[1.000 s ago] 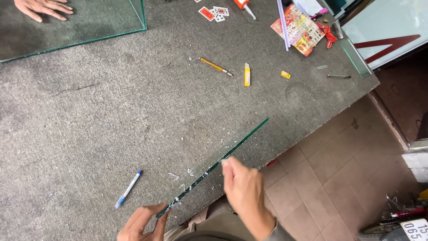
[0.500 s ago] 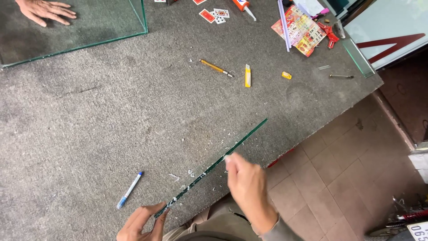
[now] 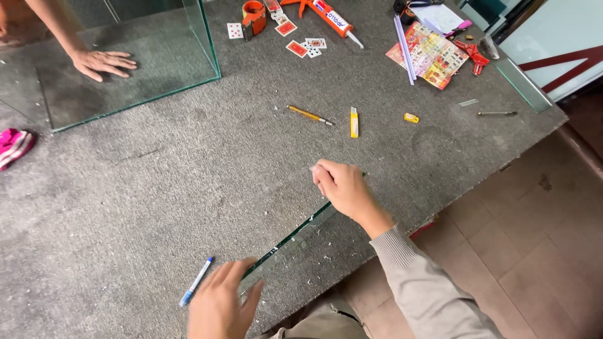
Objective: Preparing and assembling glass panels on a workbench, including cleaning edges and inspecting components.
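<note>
A long narrow glass strip (image 3: 295,237) lies slanted on the grey carpeted table (image 3: 157,188), close to the front edge. My right hand (image 3: 342,188) is curled over its far end, and the strip's tip shows just past my knuckles. My left hand (image 3: 217,307) is blurred at the bottom, fingers stretched out. The strip's near end runs between its thumb and fingers, but I cannot make out a firm grip. Glass chips lie scattered along the strip.
A blue pen (image 3: 196,281) lies left of my left hand. Farther back are a yellow-handled cutter (image 3: 311,115), a yellow knife (image 3: 353,122), playing cards (image 3: 301,47) and a caulking gun (image 3: 326,16). Another person's hand (image 3: 100,63) rests at a glass tank (image 3: 210,56). Tiled floor lies right.
My right hand has slid up the strip to its far end. The strip has tipped from standing on edge toward flat. My left fingers have spread out from a closed grip.
</note>
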